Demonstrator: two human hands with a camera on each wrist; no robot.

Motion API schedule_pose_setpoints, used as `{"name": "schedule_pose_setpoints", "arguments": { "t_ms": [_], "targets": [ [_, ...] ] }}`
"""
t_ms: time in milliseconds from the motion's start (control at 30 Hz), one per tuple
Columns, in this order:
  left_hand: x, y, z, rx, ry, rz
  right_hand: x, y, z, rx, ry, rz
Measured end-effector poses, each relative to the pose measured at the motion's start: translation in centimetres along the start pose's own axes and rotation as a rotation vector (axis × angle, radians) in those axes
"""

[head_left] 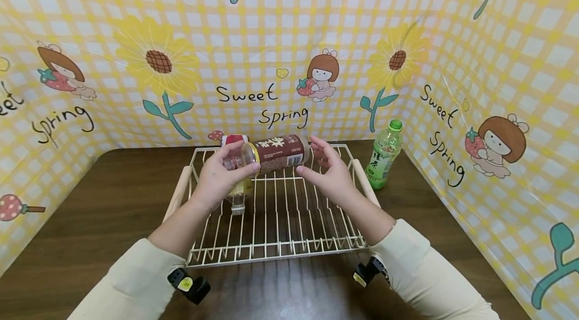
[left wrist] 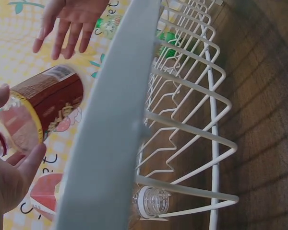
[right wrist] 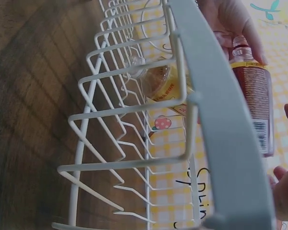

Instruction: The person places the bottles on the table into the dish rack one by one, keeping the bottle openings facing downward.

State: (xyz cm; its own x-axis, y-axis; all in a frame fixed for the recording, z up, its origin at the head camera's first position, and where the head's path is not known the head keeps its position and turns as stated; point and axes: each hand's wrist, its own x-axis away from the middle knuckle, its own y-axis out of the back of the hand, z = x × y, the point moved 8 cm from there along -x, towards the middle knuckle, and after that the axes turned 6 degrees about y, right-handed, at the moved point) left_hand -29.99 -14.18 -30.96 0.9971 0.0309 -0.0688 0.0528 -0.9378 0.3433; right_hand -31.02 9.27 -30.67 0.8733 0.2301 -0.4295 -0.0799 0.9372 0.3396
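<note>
Brown-labelled bottle [head_left: 281, 153] could drop, I judge, if the left hand [head_left: 218, 175], pinching it alone, slips while the right hand [head_left: 333, 178] sits spread just beside its base.

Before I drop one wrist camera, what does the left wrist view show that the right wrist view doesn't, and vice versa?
Only the left wrist view shows the green bottle. Only the right wrist view shows the yellow label on the lying bottle. Both show the rack, the left hand holding the maroon-labelled bottle, and the right hand.
</note>
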Motion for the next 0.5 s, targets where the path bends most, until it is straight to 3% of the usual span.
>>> {"name": "schedule_pose_setpoints", "arguments": {
  "t_ms": [200, 500],
  "targets": [
    [0.3, 0.4, -0.7, 0.093, -0.047, -0.059, 0.1, -0.8, -1.1, -0.07, -0.144, 0.034],
    [0.5, 0.1, -0.7, 0.088, -0.059, -0.085, 0.4, -2.2, -1.6, -0.126, -0.269, 0.096]
  ]
}}
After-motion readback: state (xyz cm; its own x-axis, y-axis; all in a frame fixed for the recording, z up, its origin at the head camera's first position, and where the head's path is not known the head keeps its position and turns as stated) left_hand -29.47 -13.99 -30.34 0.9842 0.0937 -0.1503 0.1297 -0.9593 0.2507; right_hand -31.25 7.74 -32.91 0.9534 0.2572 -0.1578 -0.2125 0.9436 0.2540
